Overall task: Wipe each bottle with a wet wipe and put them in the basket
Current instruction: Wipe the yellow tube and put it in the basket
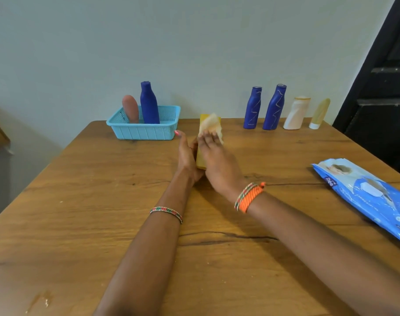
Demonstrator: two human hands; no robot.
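My left hand (pixel 187 156) grips a flat yellow bottle (pixel 202 159) from its left side, above the middle of the table. My right hand (pixel 215 163) presses a crumpled white wet wipe (pixel 211 125) against the bottle's upper front, fingers fairly straight over the wipe. The light blue basket (pixel 135 131) stands at the back left; it holds a dark blue bottle (pixel 149 103) and a brown-pink tube (pixel 130 108), both upright. At the back right stand two blue bottles (pixel 253 108) (pixel 274 107), a white bottle (pixel 296 114) and a pale yellow tube (pixel 320 114).
A blue pack of wet wipes (pixel 365 197) lies flat at the table's right edge. The wooden table (pixel 80 201) backs onto a pale wall. A dark door frame (pixel 381 76) rises at the right.
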